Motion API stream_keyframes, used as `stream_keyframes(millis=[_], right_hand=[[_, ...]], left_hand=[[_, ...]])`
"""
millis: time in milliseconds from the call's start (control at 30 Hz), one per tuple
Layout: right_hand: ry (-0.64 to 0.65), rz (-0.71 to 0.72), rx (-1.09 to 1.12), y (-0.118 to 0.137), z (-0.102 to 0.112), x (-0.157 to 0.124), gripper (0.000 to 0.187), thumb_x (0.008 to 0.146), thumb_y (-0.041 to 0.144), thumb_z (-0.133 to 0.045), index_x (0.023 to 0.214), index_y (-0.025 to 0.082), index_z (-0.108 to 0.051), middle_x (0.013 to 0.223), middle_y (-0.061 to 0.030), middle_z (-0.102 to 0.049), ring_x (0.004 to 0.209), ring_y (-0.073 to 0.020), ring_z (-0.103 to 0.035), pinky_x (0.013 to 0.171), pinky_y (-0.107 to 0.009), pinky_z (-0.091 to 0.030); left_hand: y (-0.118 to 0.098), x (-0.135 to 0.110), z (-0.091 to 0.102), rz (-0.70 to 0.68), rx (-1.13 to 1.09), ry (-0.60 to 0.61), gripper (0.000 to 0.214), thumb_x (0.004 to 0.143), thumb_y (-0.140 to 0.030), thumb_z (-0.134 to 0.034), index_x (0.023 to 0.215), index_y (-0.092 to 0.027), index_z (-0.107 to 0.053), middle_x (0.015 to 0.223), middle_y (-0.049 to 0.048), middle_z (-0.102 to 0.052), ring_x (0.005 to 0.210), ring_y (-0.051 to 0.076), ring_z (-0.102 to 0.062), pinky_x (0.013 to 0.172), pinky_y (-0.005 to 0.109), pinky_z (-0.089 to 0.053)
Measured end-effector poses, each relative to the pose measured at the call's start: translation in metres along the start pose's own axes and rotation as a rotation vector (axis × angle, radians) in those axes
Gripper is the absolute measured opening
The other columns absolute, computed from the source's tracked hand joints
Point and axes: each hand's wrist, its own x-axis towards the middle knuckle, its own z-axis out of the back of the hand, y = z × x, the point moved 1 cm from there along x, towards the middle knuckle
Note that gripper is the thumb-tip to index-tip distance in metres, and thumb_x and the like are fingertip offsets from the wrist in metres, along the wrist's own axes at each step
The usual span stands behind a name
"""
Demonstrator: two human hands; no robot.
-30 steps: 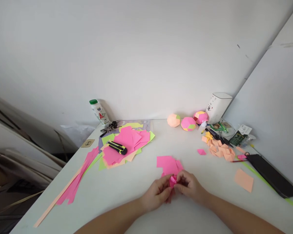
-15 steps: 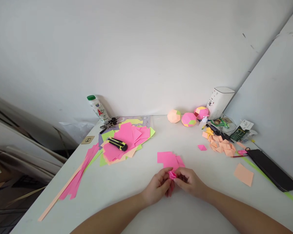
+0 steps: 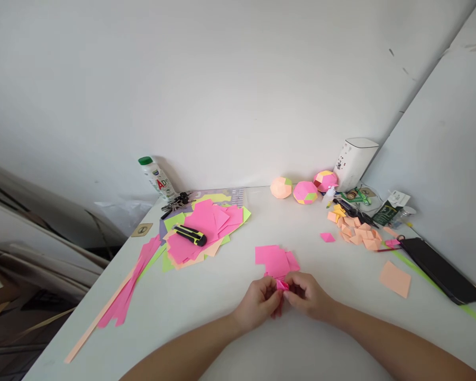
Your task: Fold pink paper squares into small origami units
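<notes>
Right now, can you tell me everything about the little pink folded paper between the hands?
The small bright pink folded paper looks thin and creased, with pointed folds and a paler pink patch. The left grip and right grip pinch it from either side, on the near side of flat pink paper sheets. Much is hidden, so its full shape is unclear.

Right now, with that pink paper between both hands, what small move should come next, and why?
Probably press the folded pink piece flatter: the left hand and right hand both pinch it, and its flaps look raised, whereas the loose pink piece beside the folded peach pieces seems more neatly creased.
</notes>
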Motion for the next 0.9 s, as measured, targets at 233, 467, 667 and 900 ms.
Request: stream_keyframes(millis=[233,467,667,900], right_hand=[[-0.029,0.028,-0.132,-0.0031,-0.0022,0.0005,0.015,0.070,0.016,-0.051,0.060,0.020,-0.040,0.054,0.0045,-0.039,0.048,-0.0096,-0.035,0.045,-0.022,-0.028],[0.009,0.103,-0.208,-0.0064,0.0008,-0.0025,0.019,0.065,0.011,-0.047,0.059,0.021,-0.032,0.056,0.0052,-0.032,0.051,-0.0104,-0.029,0.049,-0.024,-0.027],[0.039,0.206,-0.282,-0.0070,0.0002,-0.0040,0.011,0.066,0.012,-0.047,0.064,0.020,-0.040,0.058,0.0035,-0.041,0.053,-0.0118,-0.036,0.053,-0.024,-0.033],[0.033,0.260,-0.279,-0.0041,0.0004,-0.0050,0.011,0.066,0.011,-0.044,0.065,0.020,-0.038,0.060,0.0022,-0.042,0.055,-0.0126,-0.038,0.053,-0.025,-0.034]], left_hand=[[0.0042,-0.0008,-0.0011,-0.014,0.112,0.026,0.027,0.084,-0.042,-0.050,0.073,-0.017,-0.045,0.053,-0.0036,-0.051,0.046,0.009,-0.046,0.045,0.021,-0.034],[0.0055,-0.0024,0.0006,0.001,0.110,0.061,0.031,0.081,-0.044,-0.054,0.069,-0.018,-0.042,0.053,-0.0036,-0.050,0.047,0.008,-0.045,0.044,0.020,-0.031],[0.0019,-0.0042,0.0007,-0.037,0.101,0.077,0.030,0.080,-0.040,-0.057,0.067,-0.018,-0.041,0.051,-0.0034,-0.050,0.046,0.008,-0.043,0.044,0.020,-0.030],[0.0052,-0.0043,0.0016,-0.059,0.096,0.083,0.035,0.079,-0.046,-0.056,0.067,-0.017,-0.041,0.051,-0.0028,-0.049,0.045,0.008,-0.042,0.043,0.020,-0.029]])
